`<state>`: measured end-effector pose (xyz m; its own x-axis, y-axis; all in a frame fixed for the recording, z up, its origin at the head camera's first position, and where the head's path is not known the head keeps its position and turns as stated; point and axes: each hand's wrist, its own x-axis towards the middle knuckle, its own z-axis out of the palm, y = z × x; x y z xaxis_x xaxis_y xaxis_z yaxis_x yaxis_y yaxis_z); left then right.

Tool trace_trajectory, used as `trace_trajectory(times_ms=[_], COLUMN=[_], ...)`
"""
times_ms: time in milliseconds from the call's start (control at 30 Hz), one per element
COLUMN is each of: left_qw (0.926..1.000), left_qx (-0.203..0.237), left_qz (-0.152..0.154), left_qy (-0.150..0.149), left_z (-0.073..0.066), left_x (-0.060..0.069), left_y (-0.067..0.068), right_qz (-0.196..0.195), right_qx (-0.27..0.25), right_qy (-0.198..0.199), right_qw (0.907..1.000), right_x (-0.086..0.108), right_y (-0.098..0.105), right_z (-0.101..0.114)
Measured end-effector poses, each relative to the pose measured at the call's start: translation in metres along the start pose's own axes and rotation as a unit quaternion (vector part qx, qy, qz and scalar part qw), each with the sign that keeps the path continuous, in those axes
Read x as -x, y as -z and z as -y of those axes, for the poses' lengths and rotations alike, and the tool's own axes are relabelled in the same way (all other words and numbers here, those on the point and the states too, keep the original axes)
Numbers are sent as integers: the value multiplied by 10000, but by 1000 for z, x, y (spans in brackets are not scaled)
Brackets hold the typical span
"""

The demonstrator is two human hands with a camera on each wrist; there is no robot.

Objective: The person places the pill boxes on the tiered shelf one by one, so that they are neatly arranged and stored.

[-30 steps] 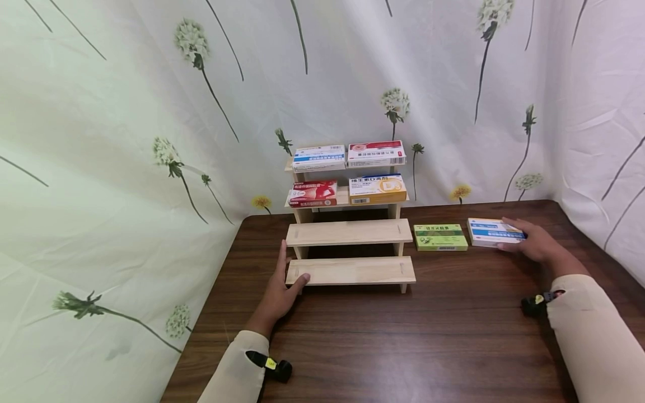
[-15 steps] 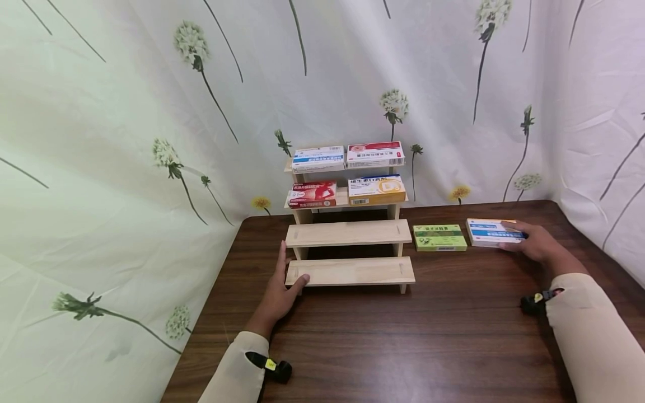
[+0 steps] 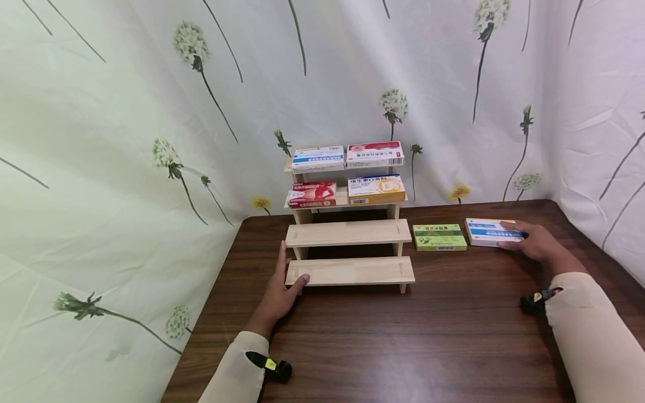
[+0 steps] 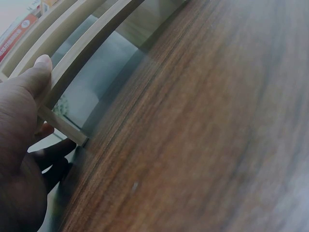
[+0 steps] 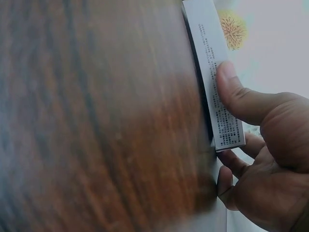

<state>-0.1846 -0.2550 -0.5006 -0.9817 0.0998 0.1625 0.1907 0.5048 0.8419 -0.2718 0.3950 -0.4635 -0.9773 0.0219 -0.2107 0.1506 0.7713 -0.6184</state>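
With the right hand (image 3: 539, 243), gripping the blue-white box (image 3: 486, 233) by its right end — with the thumb against the near long side and a finger reaching over the top, the others partly hidden. Leaving thus much of the printed top free to see; probably a convenient hold for such a low, flat box. Lying at the level of the desk (image 3: 393, 347), to the right of the green box (image 3: 439, 238); impossible to tell if resting fully there or raised a little.

With the left hand (image 3: 277, 294), holding the rack (image 3: 347, 232) at its lower left corner, with the thumb over the lowest step and the fingers about the outer side of the leg. Done so, most likely, to prevent a light wooden stand from sliding.

On the top step, side by side, a similar box (image 3: 318, 159) and a red-white box (image 3: 375, 154). On the step below, a red box (image 3: 312, 194) and a yellow box (image 3: 377, 189) — one for each half of the width, perhaps to show every label. Just beside the rack, flat on the desk, the green box; perhaps set so near for a short reach.
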Motion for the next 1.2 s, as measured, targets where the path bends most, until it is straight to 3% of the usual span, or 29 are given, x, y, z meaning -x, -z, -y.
trace_trajectory(times_ms=[767,1200], left_qw=[10000,10000], left_qx=[67,33], left_qz=[-15,-10], left_qy=[22,90], left_z=[-1,0], left_x=[0,0], left_y=[0,0], right_qz=[-491,-744], right_qx=[92,-218], right_qy=[502,453], right_qw=[9975,9960], right_x=[7,11], right_y=[-1,-3], right_z=[2,5])
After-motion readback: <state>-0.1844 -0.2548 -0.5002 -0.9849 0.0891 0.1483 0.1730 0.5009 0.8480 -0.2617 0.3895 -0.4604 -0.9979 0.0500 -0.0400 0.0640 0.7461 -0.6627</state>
